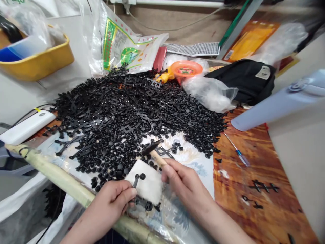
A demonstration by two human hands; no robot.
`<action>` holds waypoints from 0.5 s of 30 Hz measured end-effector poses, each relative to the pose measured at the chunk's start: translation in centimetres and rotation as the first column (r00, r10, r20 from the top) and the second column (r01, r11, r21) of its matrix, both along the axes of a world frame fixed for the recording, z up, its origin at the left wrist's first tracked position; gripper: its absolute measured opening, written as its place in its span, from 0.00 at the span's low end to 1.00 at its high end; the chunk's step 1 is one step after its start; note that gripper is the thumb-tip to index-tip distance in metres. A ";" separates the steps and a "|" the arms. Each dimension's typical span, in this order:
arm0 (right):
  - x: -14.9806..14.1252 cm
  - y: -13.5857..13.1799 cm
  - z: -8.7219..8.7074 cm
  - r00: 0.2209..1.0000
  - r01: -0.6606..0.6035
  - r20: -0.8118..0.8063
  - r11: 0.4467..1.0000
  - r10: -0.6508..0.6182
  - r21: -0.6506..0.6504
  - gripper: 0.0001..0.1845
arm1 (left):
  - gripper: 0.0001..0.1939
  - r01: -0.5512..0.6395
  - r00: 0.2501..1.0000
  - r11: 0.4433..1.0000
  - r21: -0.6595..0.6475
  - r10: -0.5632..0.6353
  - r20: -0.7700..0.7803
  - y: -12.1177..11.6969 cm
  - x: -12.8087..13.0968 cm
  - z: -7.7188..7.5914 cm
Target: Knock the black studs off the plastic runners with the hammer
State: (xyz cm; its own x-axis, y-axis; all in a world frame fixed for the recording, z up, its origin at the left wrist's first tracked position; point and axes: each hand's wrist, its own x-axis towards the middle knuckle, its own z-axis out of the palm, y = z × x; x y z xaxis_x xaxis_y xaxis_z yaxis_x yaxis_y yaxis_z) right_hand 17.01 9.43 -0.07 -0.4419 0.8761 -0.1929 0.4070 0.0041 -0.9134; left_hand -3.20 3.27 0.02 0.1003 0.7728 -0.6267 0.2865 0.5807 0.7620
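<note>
Left hand, grip pinching a small black plastic stud between thumb and fingers; piece likely light and stiff, best held by its narrow stem. Right hand, grip closed around a wooden-handled tool, dark tip forward, over a white cloth pad. Beyond, a heap of black plastic studs and runners on a patterned cloth; farther off, a yellow tub.
</note>
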 end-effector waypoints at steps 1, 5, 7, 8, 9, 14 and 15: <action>0.5 -0.1 0.1 0.999 0.022 -0.027 1.000 -0.023 -0.015 0.18 | 0.21 -0.004 1.000 1.000 -0.012 0.004 -0.001 0.2 0.0 0.1; 1.7 -0.8 -0.1 0.999 0.028 -0.022 0.999 -0.029 -0.017 0.20 | 0.22 -0.006 1.000 0.998 -0.057 0.006 -0.009 0.8 0.3 0.8; 1.8 -0.9 -0.3 1.000 0.027 -0.014 1.000 -0.027 0.010 0.20 | 0.22 0.007 1.000 0.998 -0.061 -0.007 -0.008 1.0 0.5 1.0; 1.7 -0.9 -0.3 1.000 0.025 -0.014 1.000 -0.025 0.016 0.19 | 0.23 0.011 1.000 0.998 -0.060 -0.011 -0.005 1.0 0.6 1.0; 1.7 -0.9 -0.4 1.000 0.023 -0.016 1.000 -0.022 0.020 0.19 | 0.23 0.015 1.000 0.998 -0.058 -0.015 -0.004 1.0 0.7 1.0; 1.5 -0.9 -0.8 0.999 0.007 -0.035 0.999 -0.006 0.038 0.18 | 0.22 0.045 0.999 0.998 -0.045 -0.045 -0.012 0.8 0.5 0.2; 1.4 -1.0 -0.9 0.999 0.005 -0.036 0.999 -0.004 0.045 0.18 | 0.22 0.054 0.998 0.998 -0.045 -0.055 -0.015 0.8 0.5 0.0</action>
State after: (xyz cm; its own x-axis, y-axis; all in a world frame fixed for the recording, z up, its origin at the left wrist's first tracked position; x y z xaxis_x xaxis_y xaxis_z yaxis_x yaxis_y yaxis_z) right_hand 18.46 8.44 -0.95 -0.4437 0.8856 -0.1370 0.3740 0.0441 -0.9264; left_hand -2.74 4.10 0.01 0.1311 0.7380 -0.6619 0.3304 0.5970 0.7311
